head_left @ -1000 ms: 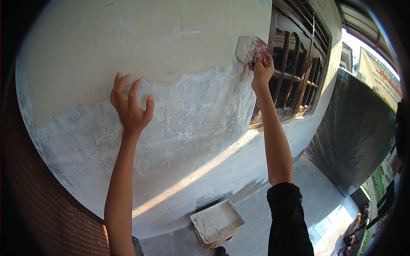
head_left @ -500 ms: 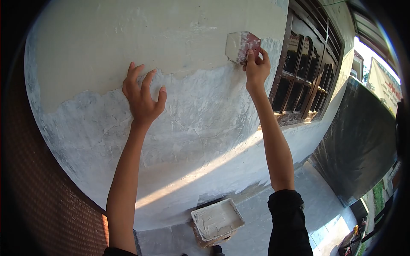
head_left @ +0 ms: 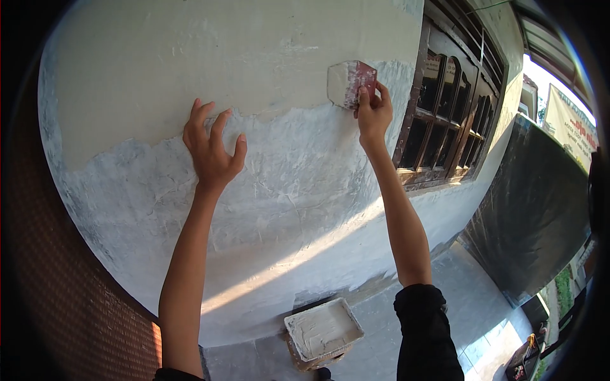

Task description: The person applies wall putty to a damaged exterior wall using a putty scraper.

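Observation:
My right hand (head_left: 372, 115) grips a wide putty knife (head_left: 346, 82) with a reddish blade smeared in white filler, pressed flat to the wall (head_left: 190, 51) at the upper edge of the fresh grey-white coat (head_left: 279, 190). My left hand (head_left: 211, 151) rests flat on the wall with fingers spread, right at the ragged border between the bare cream paint above and the wet filler below. It holds nothing.
A rectangular tray of white filler (head_left: 323, 331) sits on the tiled floor below the wall. A dark wooden window with bars (head_left: 445, 120) stands right of the knife. A black tarp (head_left: 534, 209) hangs at far right, a brick surface (head_left: 76, 305) at lower left.
My right hand has drawn the putty knife leftward along the top of the filler, away from the window frame. My left hand has kept its place on the wall.

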A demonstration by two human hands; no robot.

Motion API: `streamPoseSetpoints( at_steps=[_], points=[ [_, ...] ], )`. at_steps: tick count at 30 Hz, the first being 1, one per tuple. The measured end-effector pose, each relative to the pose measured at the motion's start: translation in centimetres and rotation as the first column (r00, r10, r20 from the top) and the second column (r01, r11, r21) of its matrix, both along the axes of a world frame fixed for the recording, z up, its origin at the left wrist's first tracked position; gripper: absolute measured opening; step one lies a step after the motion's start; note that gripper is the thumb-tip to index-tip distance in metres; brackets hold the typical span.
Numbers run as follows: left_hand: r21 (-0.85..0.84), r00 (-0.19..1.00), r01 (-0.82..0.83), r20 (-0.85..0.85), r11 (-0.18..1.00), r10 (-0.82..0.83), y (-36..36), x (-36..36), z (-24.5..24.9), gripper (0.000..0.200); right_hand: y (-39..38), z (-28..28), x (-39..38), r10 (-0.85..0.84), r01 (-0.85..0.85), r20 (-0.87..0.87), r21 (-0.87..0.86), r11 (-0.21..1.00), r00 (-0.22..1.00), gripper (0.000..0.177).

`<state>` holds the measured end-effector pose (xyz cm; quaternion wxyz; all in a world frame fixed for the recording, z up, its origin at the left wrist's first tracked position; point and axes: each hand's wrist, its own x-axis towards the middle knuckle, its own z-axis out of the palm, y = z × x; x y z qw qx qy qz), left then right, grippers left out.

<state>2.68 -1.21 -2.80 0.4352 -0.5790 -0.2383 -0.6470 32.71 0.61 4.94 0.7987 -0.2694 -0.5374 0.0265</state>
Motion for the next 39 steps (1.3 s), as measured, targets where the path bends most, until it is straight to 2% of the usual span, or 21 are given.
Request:
streamPoseSetpoints(
  at_steps=[2,4,5,6,8,10,11,12,14,16,19,20,22,24,26,29,32,33,36,39],
  points=[
    [0.000,1.000,0.011,0.006,1.000,-0.011,0.0,0.0,0.0,0.043,0.1,0.5,4.2,-0.110,0.106,-0.136,-0.040,0.994,0.985,0.031],
    [0.008,1.000,0.006,0.000,1.000,-0.006,0.0,0.2,0.1,0.043,-1.2,0.7,6.0,-0.111,0.108,-0.210,-0.026,0.994,0.971,0.031],
    [0.007,1.000,0.010,0.003,1.000,-0.010,0.1,0.2,0.0,0.043,-1.2,0.7,6.4,-0.059,0.061,-0.236,-0.002,0.998,0.970,0.031],
    [0.010,1.000,0.009,0.002,1.000,-0.009,0.1,0.2,0.1,0.043,-1.5,0.9,5.7,-0.063,0.064,-0.237,-0.001,0.998,0.970,0.031],
    [0.011,1.000,0.011,-0.005,1.000,-0.011,0.1,0.2,0.1,0.043,-1.5,0.9,3.1,0.174,-0.166,-0.132,0.072,0.983,0.976,0.032],
    [0.022,1.000,0.007,0.001,1.000,-0.007,0.1,0.2,0.1,0.043,-1.6,1.2,0.0,0.215,-0.214,-0.046,0.022,0.977,0.976,0.031],
    [0.023,1.000,0.006,0.000,1.000,-0.006,0.2,0.2,0.1,0.043,-1.2,1.3,-0.7,0.170,-0.170,0.021,0.009,0.985,0.985,0.031],
    [0.021,1.000,0.008,0.001,1.000,-0.008,0.2,0.1,0.0,0.043,-1.0,1.5,-0.5,0.171,-0.171,0.018,0.008,0.985,0.985,0.031],
    [0.019,1.000,0.008,0.001,1.000,-0.008,0.3,0.0,-0.1,0.043,-0.7,1.9,0.3,0.063,-0.061,-0.132,0.017,0.998,0.989,0.032],
    [0.026,1.000,0.021,-0.010,0.999,-0.021,0.3,0.1,-0.1,0.043,-1.1,2.0,0.7,0.077,-0.072,-0.135,0.040,0.997,0.988,0.032],
    [0.008,0.999,0.010,-0.034,1.000,-0.010,0.1,0.1,-0.1,0.046,-1.2,1.8,-0.4,0.182,-0.178,-0.073,0.057,0.982,0.981,0.032],
    [-0.001,0.999,0.013,-0.035,1.000,-0.013,0.1,0.1,-0.1,0.046,-1.0,1.6,-0.7,0.097,-0.097,0.001,0.025,0.995,0.995,0.033],
    [0.016,0.999,0.002,-0.032,1.000,-0.002,0.1,0.1,-0.1,0.046,-0.9,1.7,0.0,-0.008,0.007,-0.027,-0.027,1.000,1.000,0.032],
    [0.015,1.000,0.004,-0.023,1.000,-0.004,0.1,0.2,-0.2,0.044,-1.1,2.1,1.1,0.017,-0.013,-0.115,0.038,0.999,0.993,0.032],
    [0.024,1.000,0.005,-0.015,1.000,-0.005,0.1,0.2,0.1,0.043,-1.6,2.3,1.2,0.003,0.002,-0.147,0.034,0.999,0.989,0.031],
    [0.006,0.999,0.013,-0.047,1.000,-0.012,0.0,0.2,-0.1,0.045,-1.8,2.1,-1.5,0.215,-0.214,-0.021,0.055,0.975,0.976,0.031],
    [0.010,0.999,0.004,-0.046,1.000,-0.003,0.1,0.2,-0.1,0.045,-1.5,1.1,-3.6,0.066,-0.064,0.056,-0.034,0.997,0.996,0.031],
    [0.010,0.999,0.011,-0.044,1.000,-0.011,0.1,0.1,-0.2,0.045,-0.9,0.8,-3.0,0.065,-0.063,0.055,-0.038,0.997,0.996,0.031],
    [0.009,0.999,0.019,-0.043,1.000,-0.018,0.0,0.1,-0.1,0.045,-0.2,0.9,0.7,0.102,-0.104,-0.128,-0.012,0.994,0.986,0.034],
    [-0.001,0.999,0.020,-0.042,1.000,-0.020,0.0,0.2,-0.1,0.046,-0.1,1.6,4.9,-0.104,0.091,-0.207,-0.068,0.993,0.973,0.034]
  ],
)
